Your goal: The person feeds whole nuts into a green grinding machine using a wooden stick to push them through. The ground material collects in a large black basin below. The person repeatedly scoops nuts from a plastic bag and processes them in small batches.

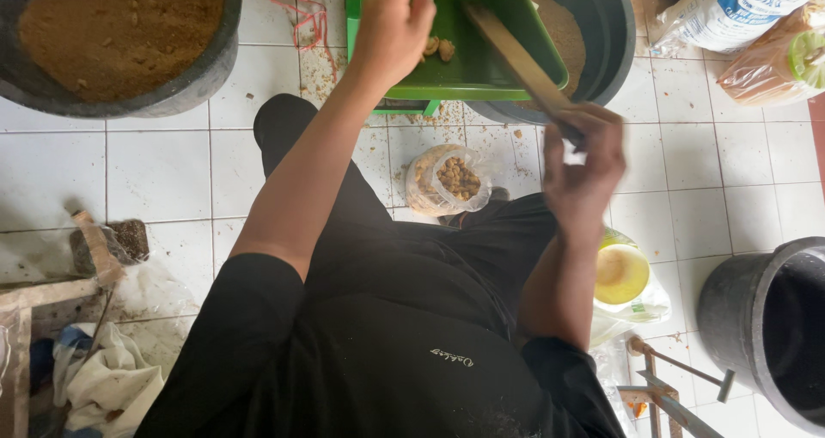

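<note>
At the far middle of the scene, over the white tiled floor (722,171), sits a green hopper tray (481,60), tilted, with a few small brown lumps (438,49) lying inside near its left wall. Just behind it on the right, a dark round tub (614,25) with brown powder inside.

Left hand (394,21): arm stretched far forward and almost straight from the shoulder, forearm bare, black sleeve only on the upper part. Fingers curled down over the left rim of the green hopper tray, thumb side toward the lumps; grip closed on the rim as far as can be seen, fingertips partly hidden.

Right hand (584,167): elbow bent, forearm rising up from the near right, wrist turned inward. Fingers wrapped closed around the near end of a wooden stick (516,55), blurred a little. Stick slanting up and to the left, its far end resting inside the tray, to the right of the lumps.

Between the two arms, on the floor, a clear plastic bag of brown lumps (449,180), open at the top. Far left, another dark tub of brown powder (120,34). Near right, beside the right elbow, a yellow cup (620,273), and farther right a dark empty bucket (769,326).
</note>
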